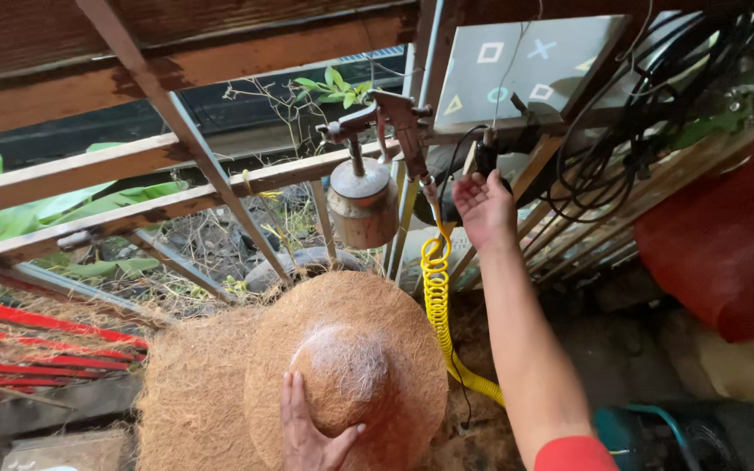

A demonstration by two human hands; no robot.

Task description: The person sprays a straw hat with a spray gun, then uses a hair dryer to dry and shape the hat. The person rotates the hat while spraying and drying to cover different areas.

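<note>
Left hand (311, 432): fingers spread flat on the domed crown of a round, coarse coconut-fibre hat (346, 371).
Right hand (484, 208): raised, fingers released, palm open just beside the spray gun (377, 166).
Spray gun: rusty metal with a cylindrical cup, hanging from a wooden lattice (133, 174).
Hose (436, 296): yellow, coiled, dangling below.
</note>
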